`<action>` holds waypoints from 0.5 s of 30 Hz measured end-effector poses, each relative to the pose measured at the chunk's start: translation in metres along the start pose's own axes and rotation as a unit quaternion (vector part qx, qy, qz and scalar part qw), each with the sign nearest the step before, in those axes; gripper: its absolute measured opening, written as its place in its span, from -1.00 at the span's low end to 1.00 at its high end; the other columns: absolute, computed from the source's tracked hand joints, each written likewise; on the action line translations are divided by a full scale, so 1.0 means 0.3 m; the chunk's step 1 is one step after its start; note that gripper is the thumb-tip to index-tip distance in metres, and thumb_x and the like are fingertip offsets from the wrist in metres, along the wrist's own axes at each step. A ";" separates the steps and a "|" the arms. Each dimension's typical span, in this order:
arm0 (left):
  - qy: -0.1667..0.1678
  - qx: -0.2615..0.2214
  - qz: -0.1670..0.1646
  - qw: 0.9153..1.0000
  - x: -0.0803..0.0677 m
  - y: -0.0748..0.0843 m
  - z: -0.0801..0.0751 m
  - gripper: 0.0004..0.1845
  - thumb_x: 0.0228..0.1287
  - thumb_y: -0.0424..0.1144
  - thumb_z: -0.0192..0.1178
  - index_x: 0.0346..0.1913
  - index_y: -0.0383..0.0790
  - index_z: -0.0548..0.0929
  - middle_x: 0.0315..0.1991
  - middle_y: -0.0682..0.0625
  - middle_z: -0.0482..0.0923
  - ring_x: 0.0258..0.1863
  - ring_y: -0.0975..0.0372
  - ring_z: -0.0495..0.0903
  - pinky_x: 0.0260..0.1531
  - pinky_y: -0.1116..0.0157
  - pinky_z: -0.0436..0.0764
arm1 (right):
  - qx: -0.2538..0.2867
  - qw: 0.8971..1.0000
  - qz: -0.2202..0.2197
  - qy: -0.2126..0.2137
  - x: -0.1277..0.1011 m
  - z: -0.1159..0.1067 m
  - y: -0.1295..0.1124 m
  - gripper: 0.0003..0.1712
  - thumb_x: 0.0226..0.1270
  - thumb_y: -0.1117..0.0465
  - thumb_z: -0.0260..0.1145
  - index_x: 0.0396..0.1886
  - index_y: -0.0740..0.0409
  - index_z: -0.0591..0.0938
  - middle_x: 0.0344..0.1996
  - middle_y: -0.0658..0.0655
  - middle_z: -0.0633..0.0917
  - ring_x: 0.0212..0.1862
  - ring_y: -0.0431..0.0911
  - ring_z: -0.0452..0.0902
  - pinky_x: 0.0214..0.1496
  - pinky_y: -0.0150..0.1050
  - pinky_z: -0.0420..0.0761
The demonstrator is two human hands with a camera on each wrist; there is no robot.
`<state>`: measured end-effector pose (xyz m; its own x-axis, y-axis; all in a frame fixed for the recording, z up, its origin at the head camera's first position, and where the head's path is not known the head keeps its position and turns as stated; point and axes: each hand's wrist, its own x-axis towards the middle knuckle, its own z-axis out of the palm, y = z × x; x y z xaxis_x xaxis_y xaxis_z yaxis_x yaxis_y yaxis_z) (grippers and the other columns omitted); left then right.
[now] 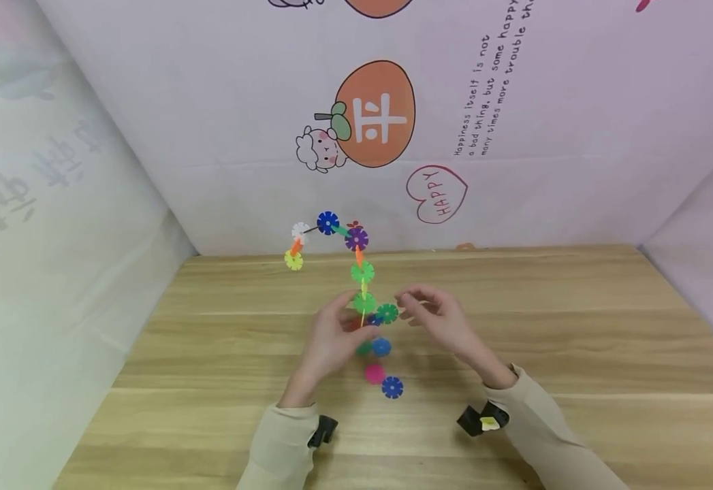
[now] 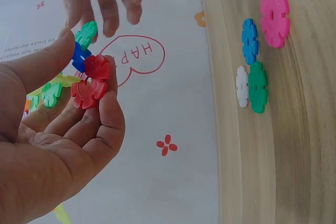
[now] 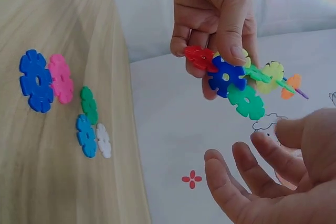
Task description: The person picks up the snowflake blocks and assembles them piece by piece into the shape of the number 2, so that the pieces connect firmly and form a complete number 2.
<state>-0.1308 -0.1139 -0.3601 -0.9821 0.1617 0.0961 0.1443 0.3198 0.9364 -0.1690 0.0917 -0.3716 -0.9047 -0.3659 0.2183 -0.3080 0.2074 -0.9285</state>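
My left hand holds up a curved chain of interlocking snowflake discs, pinching it near its lower end. Red discs sit at the fingers of that hand. A dark blue disc lies by the thumb, with a green disc slotted onto it and sticking out to the right. From the grip the chain climbs through light green discs and a purple disc, then bends left to a yellow disc. Just right of the green disc, my right hand has loosely bent fingers and holds nothing.
Loose discs lie on the wooden table below the hands: a dark blue one, a pink one, a lighter blue one, a green one and a white one. A printed cloth hangs behind the table.
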 end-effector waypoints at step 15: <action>0.006 0.019 0.000 1.000 0.001 0.007 -0.007 -0.36 0.10 -0.35 0.39 0.28 -0.09 0.44 0.03 -0.13 0.61 0.02 0.01 0.61 -0.14 0.22 0.66 | -0.013 0.996 0.053 -0.071 -0.041 0.015 0.081 -0.70 0.20 0.49 0.28 -0.05 0.51 0.54 -0.17 0.40 0.63 -0.11 0.14 0.60 -0.08 -0.21 0.66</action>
<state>-0.1312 -0.1152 -0.3575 -0.9836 0.1502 0.1002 0.1482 0.3548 0.9231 -0.1641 0.0971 -0.3982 -0.8819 -0.4657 0.0738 -0.2232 0.2744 -0.9354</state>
